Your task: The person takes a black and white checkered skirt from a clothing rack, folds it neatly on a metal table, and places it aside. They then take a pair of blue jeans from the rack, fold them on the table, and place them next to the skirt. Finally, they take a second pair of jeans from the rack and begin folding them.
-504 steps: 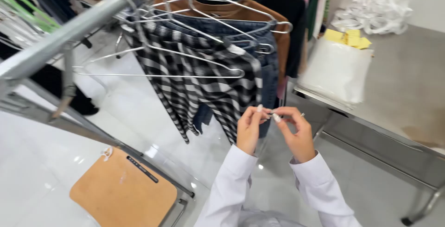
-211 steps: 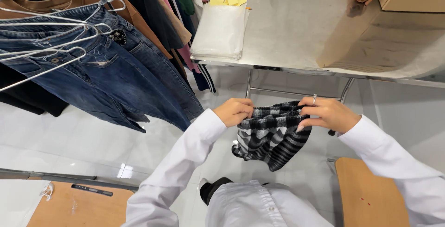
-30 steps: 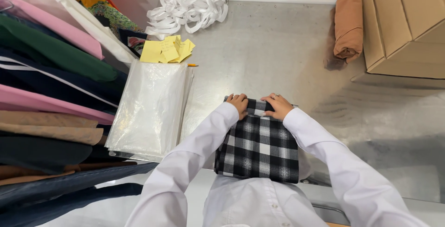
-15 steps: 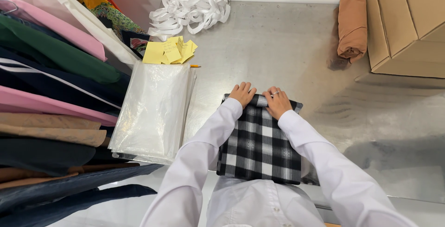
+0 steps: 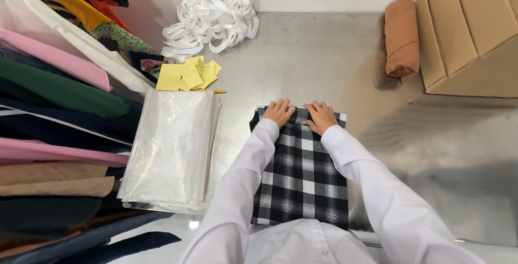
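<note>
Checked cloth [image 5: 300, 180], folded flat on the steel desk [image 5: 302, 53], far edge under the spread fingers of left hand [image 5: 279, 112] and right hand [image 5: 320, 116]; clear bags [image 5: 170, 151] left, yellow notes [image 5: 186, 75] beyond, cardboard box [image 5: 469, 26] far right.

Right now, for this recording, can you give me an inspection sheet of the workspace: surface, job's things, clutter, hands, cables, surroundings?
Surface: grey metal table, dull and scuffed.
Job's things: folded black-and-white checked cloth lying flat at the near edge.
Clutter: stack of clear plastic bags left of the cloth; yellow paper slips; heap of white strapping; rolled orange-brown cloth beside a cardboard box.
Hands: left hand and right hand press side by side on the cloth's far edge, palms down, white sleeves.
Cables: nothing seen.
Surroundings: row of hanging clothes along the left; pale wall behind the table.
</note>
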